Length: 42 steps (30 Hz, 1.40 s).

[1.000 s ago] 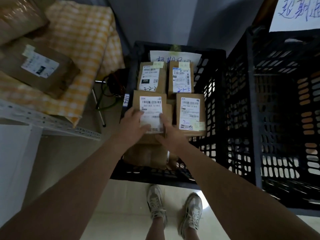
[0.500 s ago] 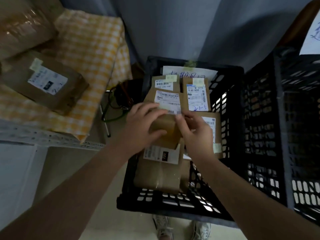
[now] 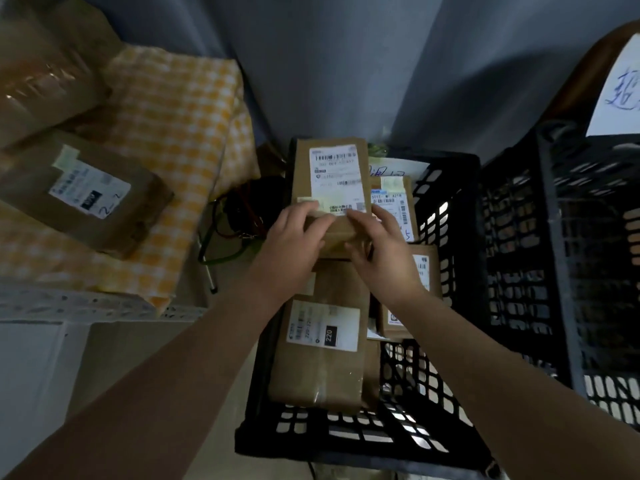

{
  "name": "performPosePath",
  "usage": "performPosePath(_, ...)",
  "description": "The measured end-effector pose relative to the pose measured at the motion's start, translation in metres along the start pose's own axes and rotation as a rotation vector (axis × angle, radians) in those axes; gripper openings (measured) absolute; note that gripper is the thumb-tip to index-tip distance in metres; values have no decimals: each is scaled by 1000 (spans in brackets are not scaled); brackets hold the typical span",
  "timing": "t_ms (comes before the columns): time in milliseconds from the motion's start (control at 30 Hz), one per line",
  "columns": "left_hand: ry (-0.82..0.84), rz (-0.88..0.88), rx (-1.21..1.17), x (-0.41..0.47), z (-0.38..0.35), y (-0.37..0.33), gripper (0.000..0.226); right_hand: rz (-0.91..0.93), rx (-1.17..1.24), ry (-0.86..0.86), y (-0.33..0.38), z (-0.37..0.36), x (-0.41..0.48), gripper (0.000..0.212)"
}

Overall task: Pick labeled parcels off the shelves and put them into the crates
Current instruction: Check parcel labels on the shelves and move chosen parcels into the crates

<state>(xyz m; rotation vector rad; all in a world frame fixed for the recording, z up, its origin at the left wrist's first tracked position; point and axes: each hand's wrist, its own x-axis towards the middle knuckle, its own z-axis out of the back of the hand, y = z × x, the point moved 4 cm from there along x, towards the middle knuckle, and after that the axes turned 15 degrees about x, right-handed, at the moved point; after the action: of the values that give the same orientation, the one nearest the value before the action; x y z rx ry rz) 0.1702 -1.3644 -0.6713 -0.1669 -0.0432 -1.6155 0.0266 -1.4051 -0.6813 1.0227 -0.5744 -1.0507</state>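
Both hands hold one parcel (image 3: 331, 174) above the far left part of the crate (image 3: 363, 441). The left hand (image 3: 294, 242) grips the parcel's near end, fingers (image 3: 311, 216) curled over the top edge of the brown wrap just below the white label. The right hand (image 3: 384, 259) grips the same end from the crate's right side, fingertips on the label's lower corner and thumb underneath. The parcel is tilted, its label facing up and its far end over the crate's back rim.

Inside the crate, nearest its front wall, lies the 220 parcel (image 3: 322, 341), label up. Against the crate's right wall lies another brown packet (image 3: 420, 296), partly under the right wrist. A third packet (image 3: 394, 202) lies toward the crate's back, touching the held parcel's right edge.

Right of the crate, side by side with it, stands a second crate (image 3: 519, 237), with a handwritten paper sign (image 3: 616, 91) above it. Left of the crate is a shelf (image 3: 86, 303) covered by a yellow checked cloth (image 3: 173, 133), carrying a labeled shelf parcel (image 3: 86, 192) and a large taped bundle (image 3: 41, 74). Cables (image 3: 239, 220) lie between the shelf and the crate.
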Motion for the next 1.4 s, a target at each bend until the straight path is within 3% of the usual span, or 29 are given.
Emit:
performPosePath(100, 233, -18, 224, 15, -26, 8, 56, -6, -244, 177, -17, -13, 24, 59)
performPosePath(267, 264, -11, 348, 20, -29, 21, 51, 27, -642, 238, -25, -15, 40, 66)
performPosePath(500, 358, 29, 374, 9, -12, 11, 61, -18, -904, 380, -3, -3, 37, 76)
performPosePath(600, 332, 57, 414, -4, 13, 10, 56, 92, -908, 262, 19, 9, 30, 60)
performPosePath(733, 293, 121, 495, -35, 58, 4, 50, 174, -933, 258, 45, 21, 2, 45)
performPosePath(1000, 85, 263, 615, -117, 202, -60, 42, 386, -958, 315, 155, 76, -108, 42)
performPosePath(1267, -168, 396, 742, -267, 389, -147, 42, 782, -694, 311, 315, 107, -269, 44)
performPosePath(1400, -217, 564, 800, -365, 476, -165, 51, 948, -561, 341, 394, 99, -341, 46)
